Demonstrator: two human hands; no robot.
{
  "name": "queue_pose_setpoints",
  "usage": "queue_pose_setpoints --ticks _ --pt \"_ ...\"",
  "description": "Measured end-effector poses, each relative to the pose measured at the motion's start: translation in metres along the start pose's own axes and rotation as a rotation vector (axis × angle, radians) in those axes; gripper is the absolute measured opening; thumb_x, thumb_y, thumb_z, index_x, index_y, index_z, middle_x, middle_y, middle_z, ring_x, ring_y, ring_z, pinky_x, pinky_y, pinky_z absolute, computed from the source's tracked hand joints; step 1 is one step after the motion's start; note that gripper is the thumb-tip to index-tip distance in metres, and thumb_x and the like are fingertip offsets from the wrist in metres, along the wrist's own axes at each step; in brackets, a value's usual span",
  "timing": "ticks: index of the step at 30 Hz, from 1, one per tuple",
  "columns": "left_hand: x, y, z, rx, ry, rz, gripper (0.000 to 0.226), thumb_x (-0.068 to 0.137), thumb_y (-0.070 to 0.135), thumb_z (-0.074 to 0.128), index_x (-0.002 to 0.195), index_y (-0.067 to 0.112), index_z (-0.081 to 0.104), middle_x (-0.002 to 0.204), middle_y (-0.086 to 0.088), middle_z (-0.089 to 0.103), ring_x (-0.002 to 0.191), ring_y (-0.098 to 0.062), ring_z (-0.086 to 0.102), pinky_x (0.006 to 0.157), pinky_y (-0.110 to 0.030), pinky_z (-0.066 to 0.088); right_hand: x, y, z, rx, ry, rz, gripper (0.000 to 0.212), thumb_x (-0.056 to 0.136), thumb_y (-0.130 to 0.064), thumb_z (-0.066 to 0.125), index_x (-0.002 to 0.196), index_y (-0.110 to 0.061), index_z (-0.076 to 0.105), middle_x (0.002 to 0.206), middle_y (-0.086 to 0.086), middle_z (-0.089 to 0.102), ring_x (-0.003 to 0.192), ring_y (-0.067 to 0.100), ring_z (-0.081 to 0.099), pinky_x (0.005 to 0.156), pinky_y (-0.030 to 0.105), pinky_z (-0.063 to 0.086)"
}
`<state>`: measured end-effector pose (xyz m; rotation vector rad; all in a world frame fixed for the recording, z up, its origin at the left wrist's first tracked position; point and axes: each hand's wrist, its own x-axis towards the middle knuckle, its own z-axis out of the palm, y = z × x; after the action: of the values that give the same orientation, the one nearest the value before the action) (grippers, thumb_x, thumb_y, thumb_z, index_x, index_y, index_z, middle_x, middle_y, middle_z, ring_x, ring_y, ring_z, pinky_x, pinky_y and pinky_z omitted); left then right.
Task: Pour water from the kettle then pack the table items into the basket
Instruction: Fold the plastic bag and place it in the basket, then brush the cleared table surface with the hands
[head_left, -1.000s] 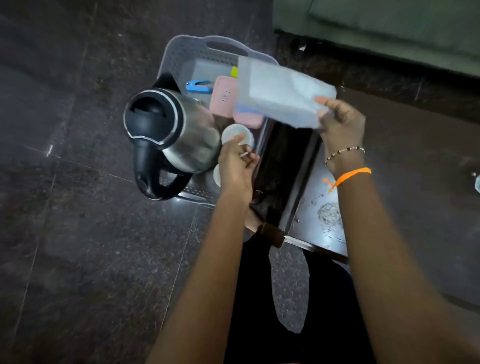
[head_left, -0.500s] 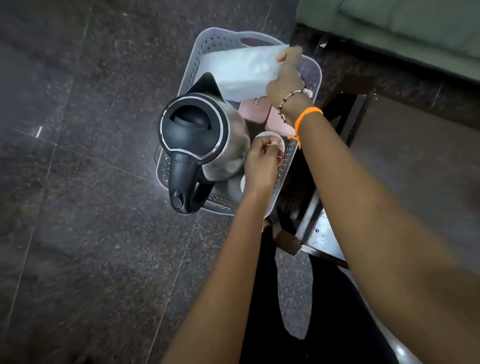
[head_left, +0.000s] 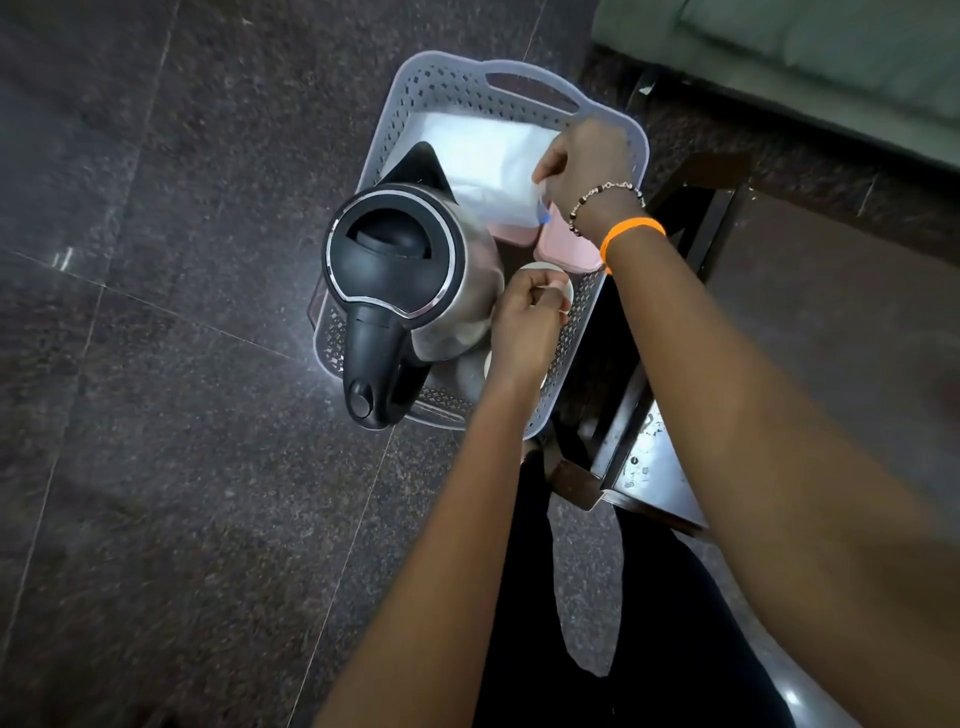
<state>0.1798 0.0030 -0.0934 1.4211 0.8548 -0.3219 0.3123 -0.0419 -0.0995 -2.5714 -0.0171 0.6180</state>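
A grey perforated plastic basket (head_left: 626, 137) sits on the dark floor beside a small dark table (head_left: 652, 467). Inside it stands a steel kettle (head_left: 402, 270) with a black lid and handle. My right hand (head_left: 584, 169) pinches the edge of a white packet (head_left: 488, 156) that lies in the far half of the basket, over pink containers (head_left: 569, 244). My left hand (head_left: 527, 322) is closed on a small white cup (head_left: 543, 267) just right of the kettle. A second white cup (head_left: 475, 371) is partly hidden under my left wrist.
Dark stone floor tiles (head_left: 182, 467) surround the basket. A green sofa edge (head_left: 805, 62) runs along the top right. My dark-clothed legs (head_left: 597, 649) fill the bottom middle.
My right hand has carried the white packet from above the table leftward and lowered it into the basket's far half. My left hand stayed on the small cup.
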Motion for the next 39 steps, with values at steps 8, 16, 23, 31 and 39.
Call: queue_pose_setpoints --ticks 8,16,23,31,39 --pt "-0.005 -0.009 0.005 0.017 -0.017 0.026 0.016 0.092 0.004 0.046 0.084 0.013 0.056 0.065 0.002 0.049 0.058 -0.007 0.044 0.062 -0.017 0.041 -0.025 0.019 -0.025 0.168 -0.03 -0.016 0.037 0.082 0.011 0.045 0.104 -0.004 0.07 0.11 0.018 0.069 0.107 0.028 0.063 0.1 0.03 0.046" --pt "-0.035 -0.032 0.042 0.083 -0.038 0.07 0.023 0.093 0.007 0.045 0.08 0.023 0.056 0.068 0.003 0.052 0.061 -0.006 0.047 0.06 -0.012 0.043 -0.111 0.11 -0.032 0.816 -0.018 0.219 0.035 0.086 0.018 0.036 0.111 0.011 0.06 0.11 0.031 0.063 0.104 0.033 0.064 0.071 0.012 0.054" --pt "-0.095 -0.076 0.128 0.193 -0.086 0.035 0.023 0.093 0.009 0.046 0.081 0.024 0.058 0.067 0.005 0.054 0.057 -0.004 0.048 0.061 -0.016 0.045 -0.202 0.241 -0.044 1.043 0.023 0.386 0.026 0.091 0.009 0.045 0.114 0.012 0.057 0.093 0.016 0.058 0.058 0.001 0.062 0.062 0.008 0.052" --pt "-0.175 -0.136 0.279 0.269 -0.215 -0.018 0.024 0.093 0.007 0.045 0.079 0.022 0.056 0.066 0.003 0.053 0.055 -0.004 0.047 0.051 -0.009 0.043 -0.3 0.431 -0.088 1.005 0.143 0.591 0.023 0.09 0.005 0.048 0.109 0.011 0.059 0.067 0.003 0.053 0.049 0.005 0.054 0.052 0.008 0.05" --pt "-0.2 -0.172 0.434 0.516 -0.466 -0.046 0.013 0.093 0.012 0.045 0.1 0.015 0.056 0.076 0.0 0.054 0.066 -0.01 0.052 0.061 -0.019 0.045 -0.328 0.586 -0.129 0.929 0.349 0.745 0.026 0.089 0.01 0.043 0.111 0.013 0.057 0.048 -0.009 0.059 0.038 -0.004 0.053 0.047 0.005 0.048"
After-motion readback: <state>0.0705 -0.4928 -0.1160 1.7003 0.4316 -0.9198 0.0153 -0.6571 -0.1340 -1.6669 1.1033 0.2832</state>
